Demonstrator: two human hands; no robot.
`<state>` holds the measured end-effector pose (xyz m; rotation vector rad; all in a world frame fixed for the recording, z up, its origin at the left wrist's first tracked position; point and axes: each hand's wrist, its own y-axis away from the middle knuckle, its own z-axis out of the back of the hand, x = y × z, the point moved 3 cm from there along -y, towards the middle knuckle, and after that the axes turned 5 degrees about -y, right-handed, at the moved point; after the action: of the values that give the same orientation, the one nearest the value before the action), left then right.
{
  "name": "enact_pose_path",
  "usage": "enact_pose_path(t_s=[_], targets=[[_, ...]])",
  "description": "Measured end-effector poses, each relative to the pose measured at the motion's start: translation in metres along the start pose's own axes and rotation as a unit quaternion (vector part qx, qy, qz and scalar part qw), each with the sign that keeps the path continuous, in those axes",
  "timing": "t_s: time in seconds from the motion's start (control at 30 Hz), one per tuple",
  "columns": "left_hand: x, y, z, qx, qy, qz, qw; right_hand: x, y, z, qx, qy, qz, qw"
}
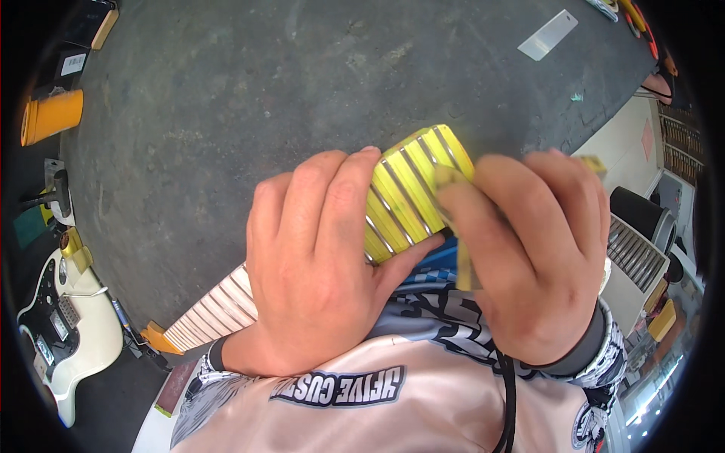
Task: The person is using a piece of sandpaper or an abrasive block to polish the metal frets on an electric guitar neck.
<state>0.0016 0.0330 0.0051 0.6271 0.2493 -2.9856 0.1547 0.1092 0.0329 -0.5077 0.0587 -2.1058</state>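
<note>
A guitar neck lies slantwise in front of me. Its bare pale fretboard [219,302] shows at the lower left, crossed by metal frets. Yellow masking tape [404,192] covers the wood between the frets toward the upper right end. My left hand [310,249] is wrapped over the middle of the neck, with its thumb at the near edge. Blurred by motion, my right hand [536,241] is at the taped end with its fingers closed. A loose strip of yellow tape [464,264] hangs from it, and the pinched part is mostly hidden.
The neck rests over a dark work mat [226,90]. At the left are a white guitar body [94,325], an orange cylinder [53,117] and a hammer [59,192]. A flat metal plate [547,35] lies at the far right, with colourful-handled tools [638,19] beyond.
</note>
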Motion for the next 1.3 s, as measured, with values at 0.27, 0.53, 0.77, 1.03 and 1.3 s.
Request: enact_pose_path(t_s=[0.27, 0.53, 0.77, 1.03, 1.3], targets=[[0.0, 0.001, 0.001, 0.001, -0.019, 0.006, 1.0, -0.008, -0.015, -0.004, -0.024, -0.057, -0.004, 0.998], [0.002, 0.001, 0.002, 0.001, -0.02, 0.004, 1.0, 0.0, -0.022, -0.003, 0.013, -0.032, -0.017, 0.999], [0.0, -0.001, 0.004, 0.005, -0.018, 0.004, 1.0, -0.001, -0.018, -0.002, 0.014, 0.013, 0.01, 1.0], [-0.001, 0.0, 0.004, 0.003, -0.015, 0.006, 1.0, 0.0, -0.015, -0.004, 0.003, 0.031, 0.015, 0.999], [0.0, 0.0, 0.005, 0.02, -0.014, 0.009, 1.0, -0.001, -0.009, -0.007, -0.018, 0.036, 0.042, 0.998]])
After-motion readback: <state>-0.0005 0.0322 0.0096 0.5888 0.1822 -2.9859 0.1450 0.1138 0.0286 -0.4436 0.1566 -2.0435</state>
